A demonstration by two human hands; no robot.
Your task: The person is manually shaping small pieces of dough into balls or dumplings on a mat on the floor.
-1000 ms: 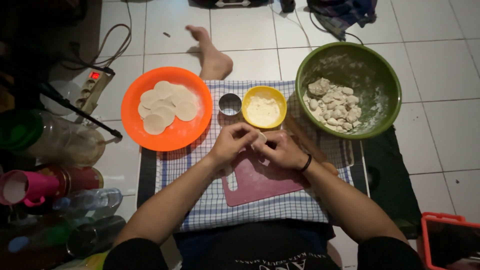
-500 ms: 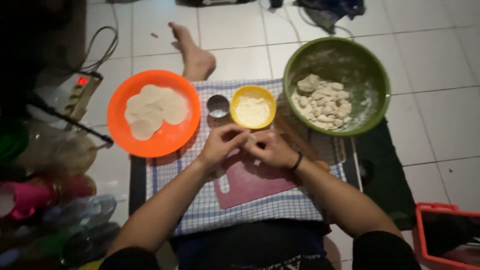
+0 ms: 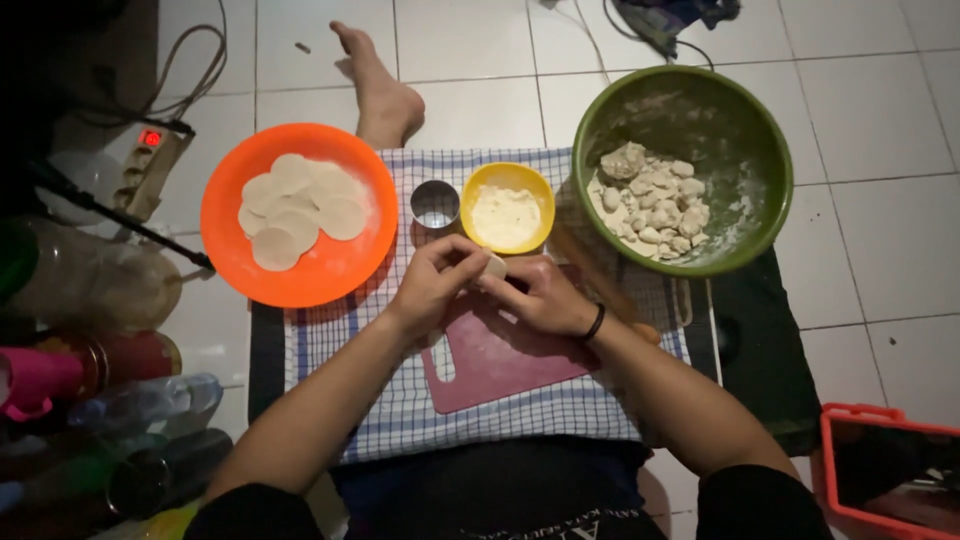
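Note:
My left hand (image 3: 436, 283) and my right hand (image 3: 537, 294) meet over the dark red cutting board (image 3: 500, 362), both pinching one small pale piece of dough (image 3: 494, 266) between the fingertips. A black band circles my right wrist. Just beyond the hands stands a yellow bowl (image 3: 507, 206) of white filling, with a small metal cup (image 3: 435, 204) to its left. An orange plate (image 3: 300, 213) at the left holds several flat round dough wrappers. A big green bowl (image 3: 683, 165) at the right holds several folded, floured dumplings.
A blue-checked cloth (image 3: 400, 400) lies under the board on the tiled floor. A bare foot (image 3: 378, 85) rests beyond the cloth. Bottles and jars (image 3: 95, 400) crowd the left edge, near a power strip (image 3: 150, 165) with a red light. A red-framed object (image 3: 885, 470) sits at the bottom right.
My hands stay together over the board, working the same dough piece. The view has shifted slightly; nothing else on the floor has moved.

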